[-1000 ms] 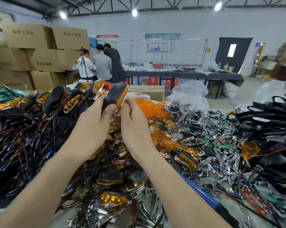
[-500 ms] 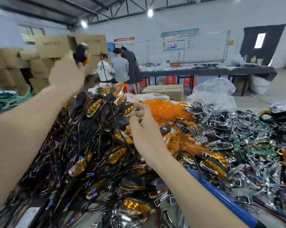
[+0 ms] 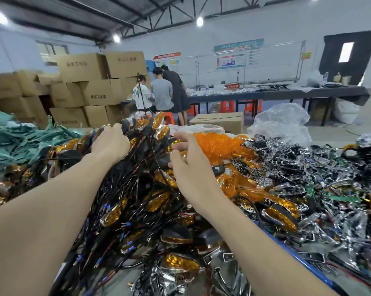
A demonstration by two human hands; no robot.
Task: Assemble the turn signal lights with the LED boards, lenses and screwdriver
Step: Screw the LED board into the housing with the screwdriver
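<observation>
Head view showed the right hand [image 3: 189, 165] loosely spread and empty, the orange lenses [image 3: 217, 146] heaped just beyond its fingertips, slightly rightward. The left hand [image 3: 111, 144], farther off, curled over the pile of wired lights [image 3: 137, 189]; grip hidden.

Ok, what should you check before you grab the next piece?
1. Right hand free: ok, fingers relaxed, nothing in it.
2. Left hand free: cannot tell, fingers curl over the wired lights.
3. Orange lenses close by: ok, heaped just past the right hand.
4. Green boards close by: ok, further right in the shiny heap.
5. Screwdriver ready: cannot tell, none shows in the clutter.
</observation>
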